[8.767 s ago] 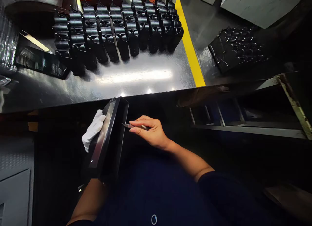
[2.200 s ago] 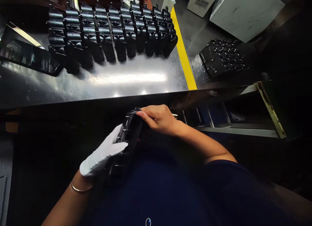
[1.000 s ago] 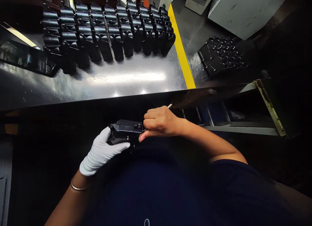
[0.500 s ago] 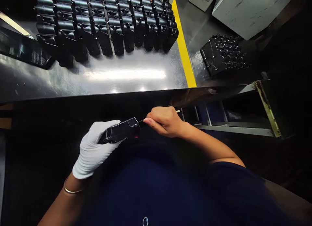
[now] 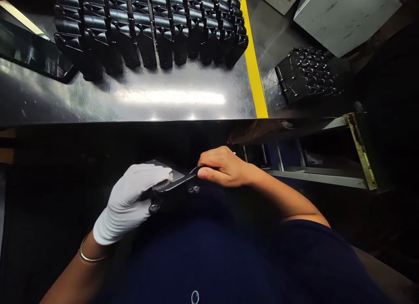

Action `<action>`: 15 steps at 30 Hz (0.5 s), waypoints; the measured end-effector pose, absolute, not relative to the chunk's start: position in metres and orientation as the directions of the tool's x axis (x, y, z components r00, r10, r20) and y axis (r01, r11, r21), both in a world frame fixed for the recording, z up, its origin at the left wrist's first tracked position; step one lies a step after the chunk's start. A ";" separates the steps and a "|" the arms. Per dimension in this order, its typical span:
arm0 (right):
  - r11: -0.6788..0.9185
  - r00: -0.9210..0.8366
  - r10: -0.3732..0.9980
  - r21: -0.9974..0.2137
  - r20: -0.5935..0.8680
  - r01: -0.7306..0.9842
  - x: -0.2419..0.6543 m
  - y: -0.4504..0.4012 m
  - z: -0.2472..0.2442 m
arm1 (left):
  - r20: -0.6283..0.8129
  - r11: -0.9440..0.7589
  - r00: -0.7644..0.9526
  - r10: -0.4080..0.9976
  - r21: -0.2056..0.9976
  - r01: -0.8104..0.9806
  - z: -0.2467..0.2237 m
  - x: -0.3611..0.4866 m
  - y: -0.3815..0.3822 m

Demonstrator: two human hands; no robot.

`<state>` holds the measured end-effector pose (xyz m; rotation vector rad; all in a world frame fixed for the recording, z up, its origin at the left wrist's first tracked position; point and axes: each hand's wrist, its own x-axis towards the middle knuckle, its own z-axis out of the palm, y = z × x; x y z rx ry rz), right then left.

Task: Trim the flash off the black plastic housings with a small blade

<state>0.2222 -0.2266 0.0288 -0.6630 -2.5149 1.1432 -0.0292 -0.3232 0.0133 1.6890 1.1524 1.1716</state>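
Note:
My left hand [image 5: 127, 199], in a white glove, is closed around a black moulded plastic part [image 5: 173, 184]. The part has a flat grey-looking face, a raised edge and small round bosses on its lower side. My bare right hand [image 5: 222, 166] is closed at the part's right end, thumb and fingers together. A thin tool sits in this fist, mostly hidden; only a pale tip of its handle [image 5: 235, 153] shows behind the knuckles. Whether the tool touches the part's edge is hard to make out.
Rows of similar black parts [image 5: 163, 29] stand on the metal table [image 5: 157, 96]. Yellow tape [image 5: 255, 77] runs across it. To the right are another stack of black parts [image 5: 304, 74], a grey box [image 5: 343, 15] and a metal frame [image 5: 327, 179] below the edge.
The black part has been turned in my left hand, so another face and its bosses show. My right hand is nearer the part, and the tool's thin end no longer shows clearly.

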 end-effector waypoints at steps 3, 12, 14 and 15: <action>0.511 -0.892 0.452 -0.826 0.025 0.236 0.224 -0.228 0.032 | 0.369 -0.413 0.197 0.908 0.865 0.284 0.012 -0.029 -0.322; 0.796 -0.871 0.390 -0.585 0.298 0.156 0.207 -0.222 0.036 | -0.310 0.300 0.130 0.942 0.950 0.088 -0.001 -0.041 -0.319; 0.845 -0.865 0.361 -0.515 0.348 0.145 0.201 -0.219 0.037 | -0.404 0.406 0.202 0.892 0.913 0.038 -0.004 -0.043 -0.315; 0.862 -0.866 0.339 -0.491 0.368 0.129 0.198 -0.218 0.037 | -0.410 0.416 0.240 0.880 0.909 0.029 -0.006 -0.044 -0.314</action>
